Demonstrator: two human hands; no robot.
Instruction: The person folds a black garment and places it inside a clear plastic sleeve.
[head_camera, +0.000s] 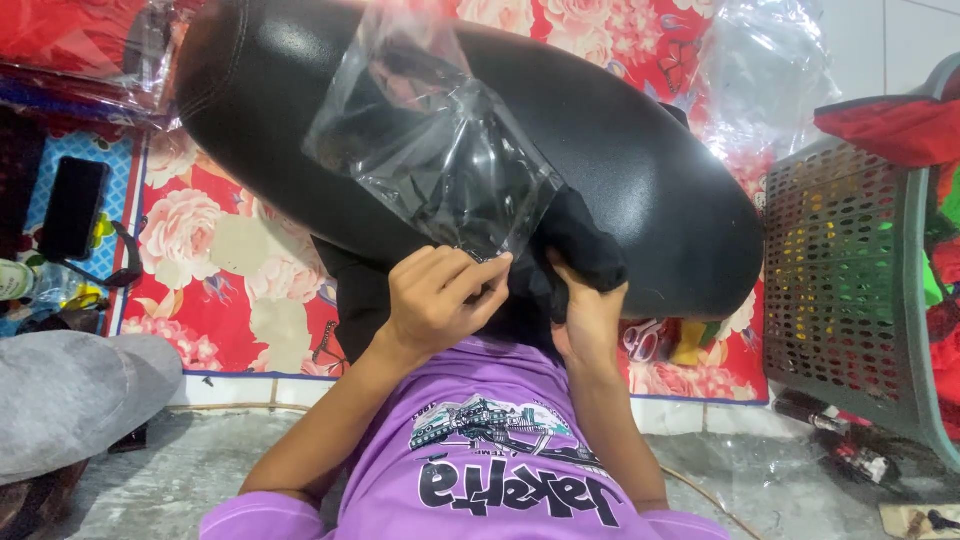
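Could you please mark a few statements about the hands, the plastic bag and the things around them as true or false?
1. The left hand pinches the lower edge of a clear plastic bag. True.
2. The right hand grips a pair of scissors. False: it holds black fabric; the scissors lie on the floral mat.
3. The bag lies over a black padded seat. True.
4. The perforated basket stands at the left edge of the view. False: it stands at the right.
5. A dark phone lies to the left of the seat. True.
6. The person wears a green shirt. False: the shirt is purple.
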